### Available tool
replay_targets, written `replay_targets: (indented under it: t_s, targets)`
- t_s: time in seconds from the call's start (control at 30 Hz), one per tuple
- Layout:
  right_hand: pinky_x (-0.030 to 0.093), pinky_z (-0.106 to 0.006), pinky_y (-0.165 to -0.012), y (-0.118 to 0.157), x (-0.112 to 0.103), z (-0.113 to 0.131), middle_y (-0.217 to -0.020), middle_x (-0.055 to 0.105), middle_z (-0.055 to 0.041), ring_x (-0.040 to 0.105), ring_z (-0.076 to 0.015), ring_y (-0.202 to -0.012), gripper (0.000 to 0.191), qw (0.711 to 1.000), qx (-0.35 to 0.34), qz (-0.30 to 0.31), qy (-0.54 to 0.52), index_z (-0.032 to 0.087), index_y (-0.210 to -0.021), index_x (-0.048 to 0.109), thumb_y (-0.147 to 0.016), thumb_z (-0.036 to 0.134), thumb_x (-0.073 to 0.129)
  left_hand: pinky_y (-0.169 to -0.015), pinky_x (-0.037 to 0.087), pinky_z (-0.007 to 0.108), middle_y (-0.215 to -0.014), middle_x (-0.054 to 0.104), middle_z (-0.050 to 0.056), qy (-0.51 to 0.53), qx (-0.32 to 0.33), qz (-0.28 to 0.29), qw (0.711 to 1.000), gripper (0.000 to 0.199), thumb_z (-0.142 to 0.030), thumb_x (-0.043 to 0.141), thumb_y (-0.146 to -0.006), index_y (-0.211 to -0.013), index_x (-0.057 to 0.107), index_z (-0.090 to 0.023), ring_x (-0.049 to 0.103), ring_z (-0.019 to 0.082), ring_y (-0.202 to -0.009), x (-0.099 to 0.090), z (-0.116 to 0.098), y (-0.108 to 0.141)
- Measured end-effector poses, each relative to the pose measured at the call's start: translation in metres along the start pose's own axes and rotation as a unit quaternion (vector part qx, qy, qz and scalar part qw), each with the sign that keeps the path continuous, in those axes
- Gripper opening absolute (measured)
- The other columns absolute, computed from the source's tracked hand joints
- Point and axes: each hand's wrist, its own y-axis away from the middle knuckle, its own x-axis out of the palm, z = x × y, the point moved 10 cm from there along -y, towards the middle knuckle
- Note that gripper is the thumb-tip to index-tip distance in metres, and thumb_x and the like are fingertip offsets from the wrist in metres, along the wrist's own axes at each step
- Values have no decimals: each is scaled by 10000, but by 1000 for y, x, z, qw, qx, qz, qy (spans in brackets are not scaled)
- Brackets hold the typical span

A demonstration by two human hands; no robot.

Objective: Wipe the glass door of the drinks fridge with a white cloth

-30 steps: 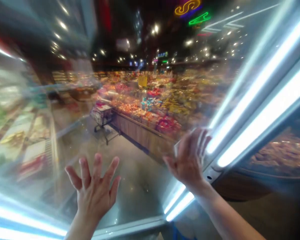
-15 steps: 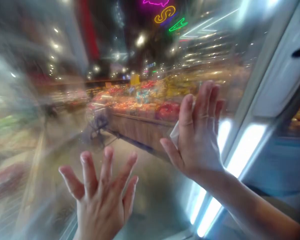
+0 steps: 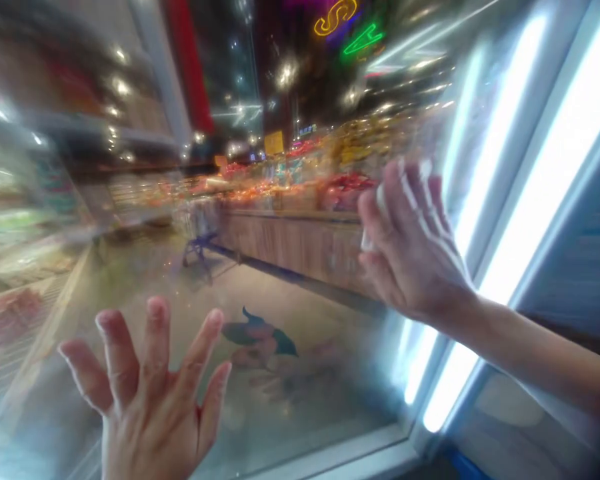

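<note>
A glass pane (image 3: 330, 407) fills the middle of the head view, with a dark leaf-shaped mark (image 3: 280, 341) showing in it. My left hand (image 3: 150, 407) is at the lower left, back toward me, its fingers spread and nothing in it; whether it touches the glass is unclear. Higher up on the right, my right hand (image 3: 417, 250) presses a thin white cloth or tissue (image 3: 367, 240) toward the pane. Its fingers are close together and partly bent, and only the cloth's edge shows beside them.
Bright light tubes (image 3: 515, 233) run diagonally along the right. A pale frame (image 3: 350, 460) borders the pane's bottom. Beyond are a wood-sided produce stand (image 3: 300, 247), a shopping cart (image 3: 197, 230) and, at left, a blurred shelf (image 3: 10, 313).
My left hand has moved left. My right hand has moved slightly right and tilted, its fingers more bent over the white cloth. The view has shifted, bringing more light tubes and the leaf-shaped mark into sight.
</note>
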Motion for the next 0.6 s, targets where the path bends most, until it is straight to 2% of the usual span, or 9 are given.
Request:
replay_targets:
  t_s: [0.07,0.1,0.17,0.23,0.33,0.4,0.47,0.53,0.6]
  targets:
    - [90,-674,-1270,-6,0,4,-1729,-47,-40,-65,-321,-1586,724,1000,20,-10,-5,234,-1643,-66,-1069,473,305,-1257,-182,550,-1726,-129,-30,6,-3,-4,1000,825,-287,587,-930,-1626,147,-350,-199,277,-1576,2,4,-4]
    - [123,-635,-1286,-4,6,21,-1733,11,-32,-72,-285,-1591,736,1000,-18,5,-11,220,-1647,-37,-1063,520,295,-1257,-179,556,-1726,-127,-31,8,-3,-4,1000,836,-285,596,-923,-1626,148,-350,-198,282,-1575,5,5,-4]
    - [241,-458,-1306,7,22,67,-1715,183,31,-18,-164,-1598,708,986,-147,67,-30,233,-1647,112,-1052,527,359,-1259,-166,580,-1725,-118,-35,8,-3,-5,1000,853,-282,606,-914,-1625,140,-356,-189,288,-1575,10,5,-1]
    - [342,-353,-1265,8,33,88,-1676,304,73,118,-116,-1587,655,969,-203,125,-63,273,-1630,210,-1044,456,440,-1259,-161,586,-1723,-114,-52,6,0,-4,1000,844,-283,594,-924,-1624,129,-369,-176,286,-1577,12,7,4]
    - [396,-489,-1227,-28,32,66,-1686,285,41,276,-226,-1555,681,983,-98,124,-97,314,-1639,124,-1049,429,444,-1267,-151,561,-1713,-121,-107,-6,-19,-3,1000,813,-302,567,-947,-1618,119,-400,-157,304,-1575,10,20,6]
    - [400,-544,-1215,-45,34,61,-1697,257,22,281,-270,-1553,695,985,-67,119,-109,317,-1642,97,-1051,506,408,-1269,-148,560,-1710,-124,-109,-17,-33,1,999,816,-312,571,-946,-1618,118,-403,-164,304,-1572,7,32,6]
    - [369,-492,-1251,-43,43,85,-1704,234,27,220,-232,-1573,744,969,-151,152,-124,281,-1645,100,-1034,585,395,-1268,-150,573,-1712,-123,-88,-25,-32,4,999,838,-314,594,-935,-1619,118,-399,-178,282,-1573,7,39,6]
    - [309,-415,-1288,-32,53,115,-1710,206,46,161,-166,-1584,773,937,-260,196,-131,253,-1644,94,-1027,607,398,-1272,-141,581,-1716,-114,-77,-32,-26,-3,999,852,-307,613,-926,-1617,124,-402,-173,262,-1578,7,43,7]
    - [242,-427,-1308,-38,52,123,-1715,182,45,139,-164,-1586,769,927,-294,197,-126,241,-1641,85,-1032,591,398,-1279,-134,569,-1717,-109,-75,-40,-22,-9,999,858,-301,620,-925,-1617,122,-401,-166,249,-1581,9,46,8]
